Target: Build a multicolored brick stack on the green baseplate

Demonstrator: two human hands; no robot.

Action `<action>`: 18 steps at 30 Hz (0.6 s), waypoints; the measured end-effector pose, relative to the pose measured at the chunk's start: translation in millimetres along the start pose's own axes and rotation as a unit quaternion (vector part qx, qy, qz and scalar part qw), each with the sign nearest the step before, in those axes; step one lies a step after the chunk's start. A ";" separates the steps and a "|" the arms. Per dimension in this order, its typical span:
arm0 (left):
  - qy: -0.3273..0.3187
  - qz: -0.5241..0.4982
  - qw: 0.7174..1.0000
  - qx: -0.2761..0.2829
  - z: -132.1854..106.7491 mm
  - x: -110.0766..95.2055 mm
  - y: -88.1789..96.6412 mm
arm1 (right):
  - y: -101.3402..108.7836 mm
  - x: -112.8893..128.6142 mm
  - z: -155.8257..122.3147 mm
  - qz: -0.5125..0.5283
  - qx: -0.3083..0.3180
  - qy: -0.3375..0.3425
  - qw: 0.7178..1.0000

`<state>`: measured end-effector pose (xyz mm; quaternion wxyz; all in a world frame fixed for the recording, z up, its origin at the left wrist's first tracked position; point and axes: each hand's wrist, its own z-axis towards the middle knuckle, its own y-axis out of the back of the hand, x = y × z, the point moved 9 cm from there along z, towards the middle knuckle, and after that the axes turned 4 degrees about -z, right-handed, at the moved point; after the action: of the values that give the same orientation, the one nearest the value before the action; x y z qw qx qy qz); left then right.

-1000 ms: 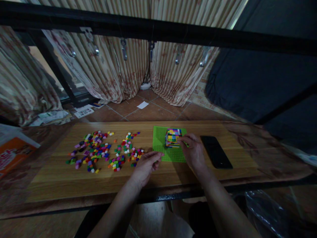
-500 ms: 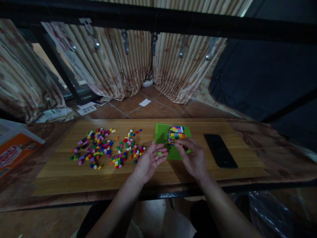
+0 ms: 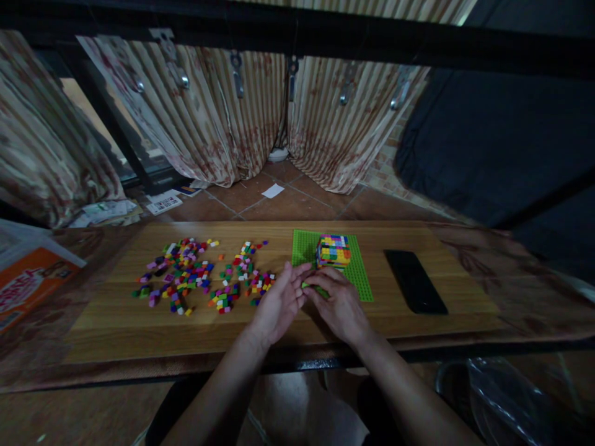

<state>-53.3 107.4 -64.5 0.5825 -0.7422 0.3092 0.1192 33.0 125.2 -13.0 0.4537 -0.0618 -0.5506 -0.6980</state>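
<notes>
My left hand (image 3: 281, 303) is turned palm up in front of the baseplate, its fingers stretched out. My right hand (image 3: 338, 303) meets its fingertips, thumb and forefinger closed on a small lime-green toy brick (image 3: 305, 285). More green shows between the right fingers; I cannot tell whether it is another brick or the baseplate. Just beyond the hands, a boxy build of multicoloured bricks (image 3: 333, 249) stands on the green studded baseplate (image 3: 357, 279). The right hand covers the baseplate's near left part.
Loose coloured bricks (image 3: 190, 272) lie scattered over the left of the wooden board (image 3: 153, 337). To the right rests a black phone-like slab (image 3: 415, 282). An orange-labelled plastic container (image 3: 37, 279) stands at the far left. A dark bar with hooks crosses above.
My right hand has moved left, from beside the brick build to my left fingertips. The green brick that lay on the left fingers is now at the right fingertips.
</notes>
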 end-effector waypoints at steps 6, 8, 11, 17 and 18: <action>0.004 -0.002 1.000 0.005 -0.2 1.9 0.1 | -2.6 0.8 -0.6 0.087 0.015 -0.032 0.996; 0.003 -0.007 1.000 0.005 -0.2 2.3 0.2 | -5.2 2.7 -1.2 0.107 0.039 -0.026 0.993; 0.004 -0.015 1.000 0.009 0.0 3.3 -0.8 | -7.1 6.2 -2.6 0.100 0.060 -0.015 0.993; 0.006 0.008 1.000 0.019 1.4 4.3 0.2 | 12.3 -8.4 -1.0 0.043 0.027 -0.005 0.999; 0.005 0.016 1.000 0.014 1.4 3.3 1.7 | 22.0 -17.0 0.3 0.031 0.003 -0.012 0.999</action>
<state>-51.5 107.4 -68.0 0.5891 -0.7295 0.3260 0.1205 58.2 135.5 -7.2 0.4690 -0.0854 -0.5560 -0.6809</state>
